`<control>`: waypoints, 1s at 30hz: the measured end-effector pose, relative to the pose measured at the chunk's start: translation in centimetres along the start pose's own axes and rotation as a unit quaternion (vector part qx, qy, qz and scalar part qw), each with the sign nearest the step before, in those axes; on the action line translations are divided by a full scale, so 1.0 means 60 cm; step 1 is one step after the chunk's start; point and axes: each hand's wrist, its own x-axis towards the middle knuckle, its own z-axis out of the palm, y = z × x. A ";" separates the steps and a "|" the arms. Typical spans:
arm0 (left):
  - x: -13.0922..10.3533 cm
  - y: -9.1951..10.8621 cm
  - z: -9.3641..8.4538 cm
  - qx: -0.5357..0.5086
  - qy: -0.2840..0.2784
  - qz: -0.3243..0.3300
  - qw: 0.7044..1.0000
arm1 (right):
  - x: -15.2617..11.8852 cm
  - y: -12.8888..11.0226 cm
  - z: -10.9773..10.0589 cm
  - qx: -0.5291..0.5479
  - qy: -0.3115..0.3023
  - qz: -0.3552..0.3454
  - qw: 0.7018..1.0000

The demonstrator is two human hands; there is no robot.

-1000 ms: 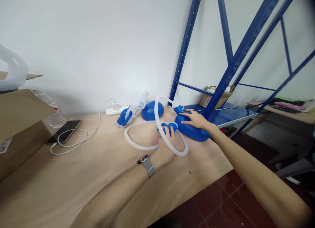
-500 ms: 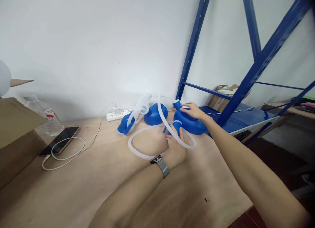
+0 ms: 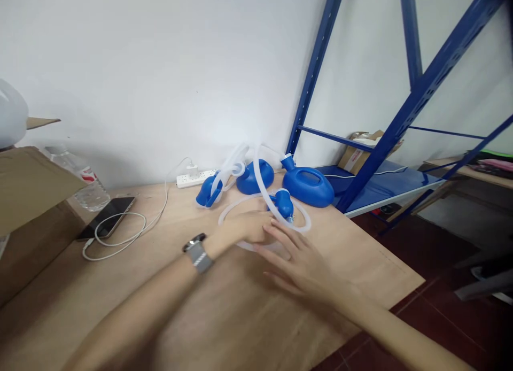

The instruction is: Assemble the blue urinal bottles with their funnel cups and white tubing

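Note:
My left hand [image 3: 251, 227], with a watch [image 3: 197, 251] on its wrist, hovers low over the front of a coil of translucent white tube [image 3: 261, 173]. Its fingers are mostly hidden. Crossing close in front of it is my right hand [image 3: 294, 257], fingers stretched out, holding nothing. Just beyond both hands lies a small blue plastic cup-shaped piece [image 3: 284, 204] with a white rim. A blue plastic bottle with a handle [image 3: 308, 186] lies behind it to the right. Another blue bottle [image 3: 255, 177] and a second blue cup-shaped piece [image 3: 208, 192] with tube rest farther left.
A white power strip [image 3: 195, 178] stands against the wall. On the left are a phone [image 3: 107, 219] with a white cable [image 3: 138, 237], a clear water bottle [image 3: 90, 189] and a cardboard box [image 3: 36, 232]. A blue metal shelf [image 3: 385, 184] adjoins the table's right side.
My right hand has left the blue bottle and come toward me. My left hand has let go of the blue cup-shaped piece and moved left, leaving it on the table.

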 end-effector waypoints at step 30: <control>-0.173 -0.190 -0.089 -0.078 0.228 -0.326 0.914 | -0.063 0.160 0.128 0.039 -0.029 0.098 0.994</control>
